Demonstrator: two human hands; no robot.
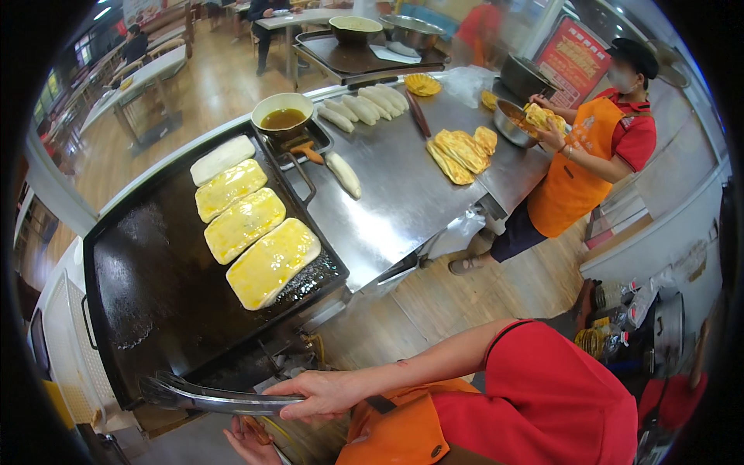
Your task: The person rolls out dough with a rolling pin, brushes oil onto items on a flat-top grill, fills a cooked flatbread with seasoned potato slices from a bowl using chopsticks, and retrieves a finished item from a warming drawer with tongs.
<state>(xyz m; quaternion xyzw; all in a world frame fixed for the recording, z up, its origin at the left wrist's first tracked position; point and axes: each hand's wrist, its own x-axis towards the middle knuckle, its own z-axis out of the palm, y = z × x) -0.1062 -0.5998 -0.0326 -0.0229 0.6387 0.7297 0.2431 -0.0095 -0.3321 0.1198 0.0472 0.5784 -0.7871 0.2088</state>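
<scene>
My right hand (322,393) grips a pair of metal tongs (232,401) at the near edge of a black griddle (168,279). Below it my left hand (250,444), partly cut off by the picture's rim, has spread fingers close to a brown wooden-looking handle (256,430); whether it holds this is unclear. Four flat dough pieces lie in a row on the griddle: the farthest (222,160) is pale, and the nearest (273,263) and the two between have a glossy yellow coating, apparently egg.
Beyond the griddle, a bowl of brown liquid (283,119) and raw dough rolls (372,106) stand on a steel counter (372,215) with browned flatbreads (462,152). A co-worker in an orange apron (572,168) holds a flatbread over a steel bowl (514,122). Bottles (607,343) stand at right.
</scene>
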